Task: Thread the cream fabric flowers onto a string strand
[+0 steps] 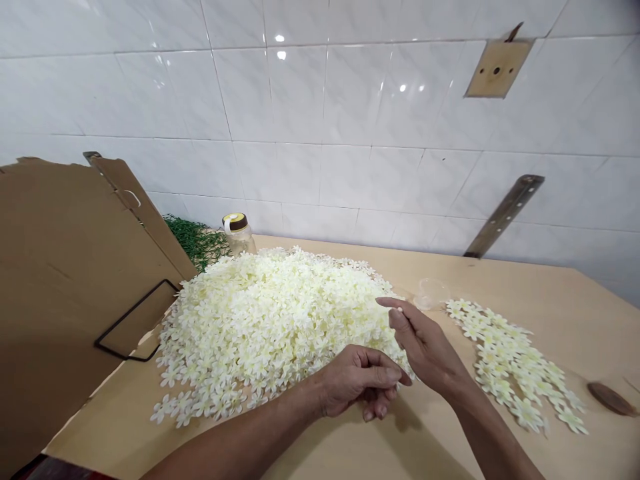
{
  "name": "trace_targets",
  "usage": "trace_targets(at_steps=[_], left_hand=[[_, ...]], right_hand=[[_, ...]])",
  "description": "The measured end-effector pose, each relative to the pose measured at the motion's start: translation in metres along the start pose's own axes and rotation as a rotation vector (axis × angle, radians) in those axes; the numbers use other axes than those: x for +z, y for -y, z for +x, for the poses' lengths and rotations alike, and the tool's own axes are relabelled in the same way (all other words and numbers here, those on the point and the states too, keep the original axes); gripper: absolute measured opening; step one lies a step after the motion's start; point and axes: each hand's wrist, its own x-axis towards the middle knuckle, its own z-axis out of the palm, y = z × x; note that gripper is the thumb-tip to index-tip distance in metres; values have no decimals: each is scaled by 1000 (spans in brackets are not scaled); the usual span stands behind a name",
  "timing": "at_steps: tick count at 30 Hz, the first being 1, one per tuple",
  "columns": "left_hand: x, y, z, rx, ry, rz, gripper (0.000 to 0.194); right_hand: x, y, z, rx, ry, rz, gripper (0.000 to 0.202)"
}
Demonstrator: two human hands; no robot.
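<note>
A big heap of white-and-yellow artificial flowers (280, 313) covers the middle of the table. In front of its right side is my left hand (365, 380), closed, with the thumb pressed along the bent index finger; anything in that pinch is hidden. My right hand (425, 340) is beside it at the heap's right edge, thumb and index finger drawn together. A tiny pale bit shows at those fingertips, too small to name. The two hands are close but apart. To the right of my right hand lies a smaller spread of the same flowers (505, 360).
A cardboard sheet (60, 287) with a black wire frame (130, 307) stands at left. Behind the heap are a lidded bottle (240, 233) and green plastic stems (197, 243). A clear small dish (431, 293) and a brown oval object (611, 399) lie right. A tiled wall (350, 100) closes the back.
</note>
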Motion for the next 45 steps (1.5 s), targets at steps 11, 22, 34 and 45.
trace_targets(at_steps=[11, 22, 34, 45], left_hand=[[-9, 10, 4, 1, 62, -66, 32], [-8, 7, 3, 5, 63, -44, 34], [-1, 18, 3, -83, 115, -36, 32], [-4, 15, 2, -70, 121, 21, 34]], right_hand=[[-6, -12, 2, 41, 147, 357, 37], [-2, -9, 5, 282, 5, 432, 47], [0, -22, 11, 312, 20, 694, 38], [14, -14, 8, 175, 97, 685, 41]])
